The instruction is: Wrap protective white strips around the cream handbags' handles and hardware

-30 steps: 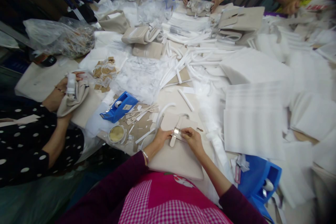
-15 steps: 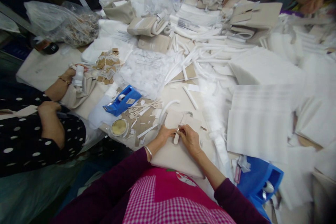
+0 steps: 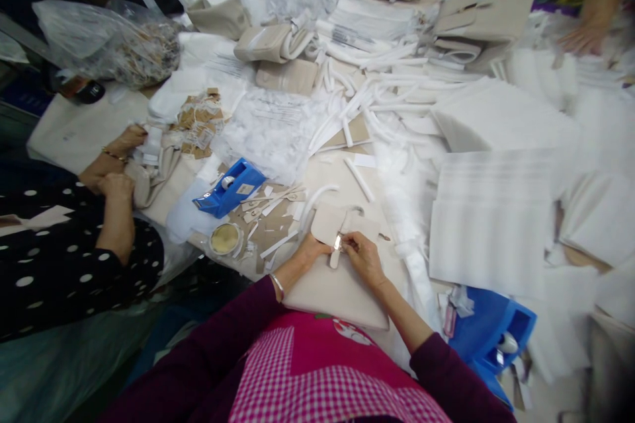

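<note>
A beige handbag [image 3: 322, 291] lies flat in front of me, its flap [image 3: 328, 223] toward the far side. On it is a short strap [image 3: 335, 260] with a shiny metal clasp [image 3: 338, 242]. My left hand [image 3: 311, 250] is closed at the left side of the strap, its thumb tip beside the clasp and its other fingers partly hidden. From the right, my right hand [image 3: 364, 259] pinches at the clasp's edge of the strap with thumb and forefinger. A curved handle [image 3: 355, 209] shows beyond the flap.
Left of the bag are a blue tape dispenser [image 3: 231, 186], a round tub [image 3: 225, 238] and card scraps. Another blue dispenser [image 3: 496, 330] is at right, below white foam sheets [image 3: 491, 225]. White foam tubes [image 3: 360, 178] lie beyond. A co-worker's hands [image 3: 122, 162] work at left.
My right hand's fingers have drawn slightly right, so more of the metal clasp shows. The left co-worker's hands have come closer together. Another person's hand has appeared at the far right.
</note>
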Tool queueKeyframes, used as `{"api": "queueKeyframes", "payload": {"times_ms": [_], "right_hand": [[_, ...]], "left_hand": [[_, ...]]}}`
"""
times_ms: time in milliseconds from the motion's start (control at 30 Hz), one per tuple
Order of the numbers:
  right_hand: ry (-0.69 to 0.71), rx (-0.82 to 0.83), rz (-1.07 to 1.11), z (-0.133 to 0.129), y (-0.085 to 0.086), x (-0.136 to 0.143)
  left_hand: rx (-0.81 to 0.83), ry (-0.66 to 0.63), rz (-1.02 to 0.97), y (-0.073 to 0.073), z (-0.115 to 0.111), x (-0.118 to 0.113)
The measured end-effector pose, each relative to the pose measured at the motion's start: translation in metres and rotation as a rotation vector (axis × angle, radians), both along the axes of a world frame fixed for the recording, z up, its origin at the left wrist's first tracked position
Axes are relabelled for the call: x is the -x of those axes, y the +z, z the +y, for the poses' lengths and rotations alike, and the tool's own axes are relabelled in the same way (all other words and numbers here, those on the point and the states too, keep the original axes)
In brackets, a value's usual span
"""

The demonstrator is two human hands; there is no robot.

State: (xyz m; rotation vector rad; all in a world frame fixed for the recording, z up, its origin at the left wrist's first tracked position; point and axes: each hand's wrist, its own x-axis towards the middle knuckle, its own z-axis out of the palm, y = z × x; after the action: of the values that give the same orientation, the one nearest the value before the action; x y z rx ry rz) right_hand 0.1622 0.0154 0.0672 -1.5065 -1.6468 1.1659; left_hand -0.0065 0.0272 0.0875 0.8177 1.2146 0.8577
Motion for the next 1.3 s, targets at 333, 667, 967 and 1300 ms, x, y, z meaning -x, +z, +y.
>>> {"api": "queueKeyframes", "payload": {"times_ms": [333,667,967,1300], "right_hand": [[0.089,-0.085,-0.056,-0.004,0.006,0.0],[-0.141,0.149,0.091,0.002,0.002,0.005],[-0.367,0.48,0.094,-0.009,0.005,0.013],[-0.428,0.594,0.161,-0.017,0.006,0.03]], "left_hand": [[0.036,0.03,-0.022,-0.007,-0.001,-0.004],[0.06,0.125,0.06,-0.023,-0.007,-0.006],[0.068,0.129,0.025,-0.017,-0.008,-0.008],[0.082,0.119,-0.031,-0.032,-0.011,-0.007]]}}
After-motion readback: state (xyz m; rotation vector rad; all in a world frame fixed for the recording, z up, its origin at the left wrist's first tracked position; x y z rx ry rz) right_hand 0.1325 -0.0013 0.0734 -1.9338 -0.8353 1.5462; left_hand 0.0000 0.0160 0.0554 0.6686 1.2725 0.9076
